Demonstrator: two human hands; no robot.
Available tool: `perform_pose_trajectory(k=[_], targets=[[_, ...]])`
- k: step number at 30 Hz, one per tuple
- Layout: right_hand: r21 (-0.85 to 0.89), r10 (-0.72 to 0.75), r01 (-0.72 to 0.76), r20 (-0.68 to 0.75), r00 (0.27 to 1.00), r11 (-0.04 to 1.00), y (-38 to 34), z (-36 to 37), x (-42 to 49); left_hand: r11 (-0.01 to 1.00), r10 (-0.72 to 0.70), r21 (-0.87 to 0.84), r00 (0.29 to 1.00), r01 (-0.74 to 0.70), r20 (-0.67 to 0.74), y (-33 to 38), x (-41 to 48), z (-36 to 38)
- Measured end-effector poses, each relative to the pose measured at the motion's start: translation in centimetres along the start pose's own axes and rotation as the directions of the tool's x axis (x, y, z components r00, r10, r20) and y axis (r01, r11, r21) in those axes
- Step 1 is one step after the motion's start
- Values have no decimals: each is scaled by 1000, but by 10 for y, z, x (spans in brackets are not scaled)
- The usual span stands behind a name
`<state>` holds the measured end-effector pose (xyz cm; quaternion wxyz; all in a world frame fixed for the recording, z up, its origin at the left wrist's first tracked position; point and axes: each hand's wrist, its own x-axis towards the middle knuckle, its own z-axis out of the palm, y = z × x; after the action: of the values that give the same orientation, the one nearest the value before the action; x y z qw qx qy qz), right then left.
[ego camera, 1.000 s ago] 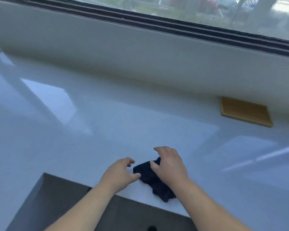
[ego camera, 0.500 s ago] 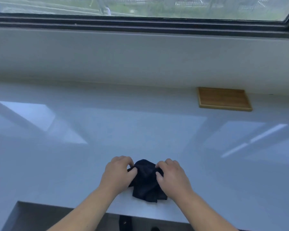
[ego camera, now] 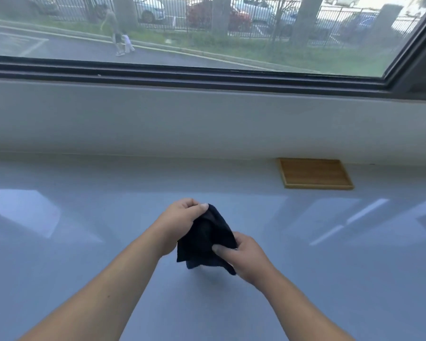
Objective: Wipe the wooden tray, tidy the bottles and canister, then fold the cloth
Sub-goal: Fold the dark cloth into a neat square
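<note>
Dark cloth (ego camera: 207,238), lately bunched on the tabletop (ego camera: 84,217), is now lifted, pinched by left hand (ego camera: 180,219) and right hand (ego camera: 244,257); folding seems begun

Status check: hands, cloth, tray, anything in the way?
Left hand and right hand both pinching the dark cloth, bunched, lifted off the counter. Wooden tray empty, far right by the wall. No bottles or canister in view. Nothing blocking.
</note>
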<state>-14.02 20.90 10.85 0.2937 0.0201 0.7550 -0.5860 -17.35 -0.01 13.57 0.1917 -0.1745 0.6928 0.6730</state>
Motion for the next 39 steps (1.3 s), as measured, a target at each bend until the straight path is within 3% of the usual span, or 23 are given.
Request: perform_pose_trajectory(k=[4,9,14,18,22,26,29,32,37,39], targets=[[222,-20,10,45,999,975,-12,-18,9,994,-97,-49,995,97,2,-1,19,-15],[544,16,-103,163,986,833,-35,-42,24,987,-155,-30,988,156,13,-18,28,-5],[721,2,-191,255,967,666,-55,-59,34,965,-192,-132,951,229,243,-50,19,12],[839,-78,-203,278,957,504,-67,-71,43,946,-45,-266,884,187,465,-61,13,37],[826,-105,-193,290,951,530,-62,-85,47,877,73,-471,939,100,336,-45,18,59],[740,7,-157,202,979,653,-50,-104,56,744,25,-662,987,87,157,-30,28,53],[659,138,-147,66,988,737,-43,-116,61,744,63,-663,979,84,194,-19,25,41],[619,240,-213,41,970,756,-37,-121,61,789,42,-610,983,78,180,-15,27,33],[586,234,-182,-13,972,790,-40,-144,61,842,-87,-537,995,51,-42,-11,32,25],[613,234,-139,-78,969,778,-42,-155,63,843,-116,-530,993,95,-5,-16,29,21]])
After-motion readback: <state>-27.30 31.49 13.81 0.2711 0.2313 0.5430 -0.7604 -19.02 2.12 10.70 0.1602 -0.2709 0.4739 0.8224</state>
